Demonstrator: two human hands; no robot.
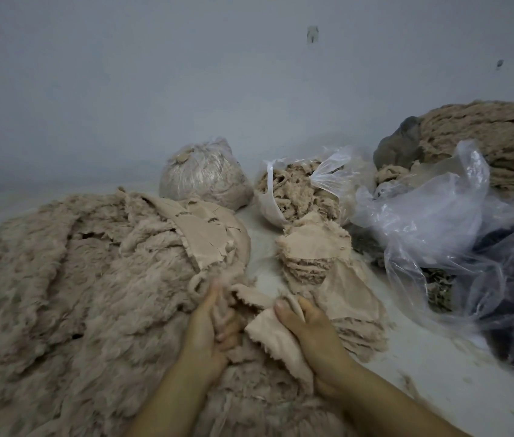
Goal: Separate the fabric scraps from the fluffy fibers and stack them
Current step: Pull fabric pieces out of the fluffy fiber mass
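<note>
A wide heap of beige fluffy fibers [85, 279] covers the left half of the white surface. My left hand [208, 329] grips a tuft of fluff at the heap's near right edge. Beside it, my right hand [309, 329] pinches a smooth beige fabric scrap [274, 339] between thumb and fingers. The scrap and the fluff still join between the two hands. To the right of my right hand lies a low stack of peeled fabric scraps [353, 304]. A taller stack of scraps [312, 253] stands just behind it.
Two clear bags stuffed with fibers, one tied [205, 175] and one with its top open [296, 190], sit at the back. A crumpled clear plastic bag [432, 216] over dark material fills the right side. More beige pile [495, 134] rises at the far right. A grey wall [218, 74] stands behind.
</note>
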